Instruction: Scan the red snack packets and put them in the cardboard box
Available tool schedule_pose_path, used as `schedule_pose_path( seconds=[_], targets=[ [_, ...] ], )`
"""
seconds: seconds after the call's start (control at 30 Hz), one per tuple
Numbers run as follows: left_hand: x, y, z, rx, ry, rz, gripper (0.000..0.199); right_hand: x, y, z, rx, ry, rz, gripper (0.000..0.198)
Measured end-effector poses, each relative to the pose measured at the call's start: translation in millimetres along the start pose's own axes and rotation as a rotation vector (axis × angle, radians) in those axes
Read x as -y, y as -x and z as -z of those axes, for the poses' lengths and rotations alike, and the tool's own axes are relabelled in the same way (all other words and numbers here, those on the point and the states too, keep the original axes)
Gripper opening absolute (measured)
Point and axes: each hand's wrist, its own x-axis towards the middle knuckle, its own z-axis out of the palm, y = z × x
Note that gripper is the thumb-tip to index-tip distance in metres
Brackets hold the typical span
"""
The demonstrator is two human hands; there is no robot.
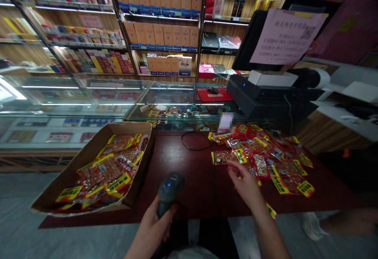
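Note:
My left hand (156,223) is closed around the handle of a dark barcode scanner (171,186), which has a small blue light on top. It is held upright near the table's front edge. My right hand (243,182) is over the right part of the table, fingers loosely bent and apart. Its fingertips are at the near edge of a snack packet (224,157) with red and yellow print; I cannot tell whether they touch it. Behind and right of that hand spreads a pile of similar packets (260,145). One packet (271,210) is partly hidden by my right forearm.
An open cardboard box (130,194) of similar packets stands at the left on the dark red table (177,152). A black cable (191,148) loops across the tabletop. Behind are a glass counter (165,93), a monitor (251,42) and shelves. Someone's arm (351,225) shows at the lower right.

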Motion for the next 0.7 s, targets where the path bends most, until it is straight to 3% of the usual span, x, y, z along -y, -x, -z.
schedule_pose_path(
  seconds=[0.07, 0.1, 0.2, 0.37, 0.5, 0.7],
  targets=[
    [-0.2, -2.9, -1.4, -0.01, 0.005, 0.0, 0.054, -30.8, 15.7, 45.7, -0.146, 0.159, -0.065, 0.047],
    [-1.9, -3.7, -2.4, -0.013, 0.005, 0.0, 0.054, -45.3, 23.6, 63.3, -0.184, 0.361, -0.067, 0.049],
    [-12.2, -3.0, -7.4, -0.001, -0.001, 0.001, 0.053, -80.0, 42.1, 91.6, -0.162, 0.749, -0.063, 0.062],
    [-30.5, 5.4, -16.9, 0.036, -0.006, 0.015, 0.055, -94.5, 46.5, 86.1, -0.099, 0.947, -0.094, 0.066],
    [-33.2, 12.0, -17.9, 0.045, -0.02, 0.026, 0.061, -94.0, 40.4, 82.4, -0.086, 0.871, -0.105, 0.061],
    [-31.8, 17.4, -11.6, 0.035, -0.021, 0.047, 0.067, -96.9, 48.7, 83.5, -0.069, 0.848, 0.034, 0.044]
  ],
)
